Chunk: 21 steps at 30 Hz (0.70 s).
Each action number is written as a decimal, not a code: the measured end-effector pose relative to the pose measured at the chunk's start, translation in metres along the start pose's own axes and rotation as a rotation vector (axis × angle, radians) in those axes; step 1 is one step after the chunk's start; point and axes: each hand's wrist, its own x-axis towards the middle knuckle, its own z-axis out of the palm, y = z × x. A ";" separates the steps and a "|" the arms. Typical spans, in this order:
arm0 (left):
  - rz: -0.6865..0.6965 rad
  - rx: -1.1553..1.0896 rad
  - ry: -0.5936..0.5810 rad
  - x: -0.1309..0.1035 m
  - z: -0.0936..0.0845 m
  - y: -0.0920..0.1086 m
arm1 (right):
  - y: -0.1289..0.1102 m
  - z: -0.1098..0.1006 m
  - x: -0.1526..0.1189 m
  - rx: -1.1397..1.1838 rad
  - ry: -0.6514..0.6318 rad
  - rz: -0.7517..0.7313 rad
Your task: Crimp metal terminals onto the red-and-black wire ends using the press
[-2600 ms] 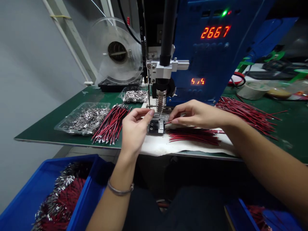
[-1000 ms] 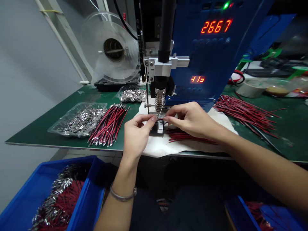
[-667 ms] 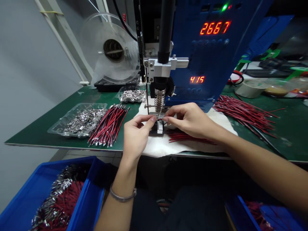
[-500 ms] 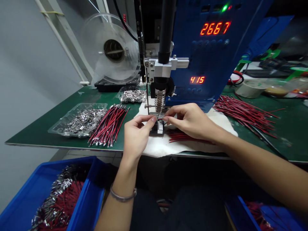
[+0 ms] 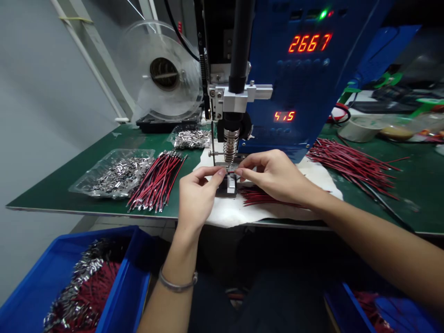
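At the small metal fixture (image 5: pixel 231 184) under the soldering machine's tip (image 5: pixel 229 150), both hands meet from either side. My left hand (image 5: pixel 198 193) is closed in a pinch on the fixture's left; whatever lies between thumb and forefinger is too small to make out. From the right, my right hand (image 5: pixel 272 175) pinches a thin red wire (image 5: pixel 231 172), whose end reaches across the top of the fixture. Beneath my right hand, a bunch of red and black wires (image 5: pixel 258 196) lies on a white cloth (image 5: pixel 229 215).
Left on the green table (image 5: pixel 52 185) are clear trays of small metal parts (image 5: pixel 118 175) (image 5: pixel 192 138) and a wire bundle (image 5: pixel 157 180). More wires (image 5: pixel 350 162) lie right. Blue bins (image 5: pixel 133 273) (image 5: pixel 347 307) stand below. The blue machine (image 5: pixel 294 83) and a clear reel (image 5: pixel 128 55) rise behind.
Both hands keep their pinches at the fixture, almost unmoved. The machine's tip appears slightly lower or level with before; the view has shifted only a little.
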 end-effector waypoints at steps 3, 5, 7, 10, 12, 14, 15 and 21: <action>-0.003 -0.001 0.000 -0.001 0.000 0.001 | 0.001 0.001 -0.001 0.020 0.000 0.031; -0.008 -0.004 0.003 -0.001 0.000 0.001 | 0.001 0.002 -0.002 0.023 0.011 0.041; -0.010 -0.006 0.005 -0.001 0.000 0.002 | 0.001 0.003 -0.003 0.018 0.021 0.040; -0.005 -0.010 0.007 -0.001 0.000 0.002 | 0.002 0.003 -0.003 0.004 0.032 0.034; -0.002 -0.010 0.009 -0.001 0.001 0.002 | 0.002 0.004 -0.003 0.003 0.041 0.030; -0.001 -0.013 0.009 -0.001 0.001 0.001 | 0.002 0.004 -0.003 0.005 0.048 0.025; 0.000 -0.015 0.008 -0.001 0.000 0.001 | 0.002 0.005 -0.003 0.006 0.049 0.024; 0.003 -0.033 0.015 -0.001 0.000 -0.001 | 0.002 0.005 -0.004 0.009 0.059 0.019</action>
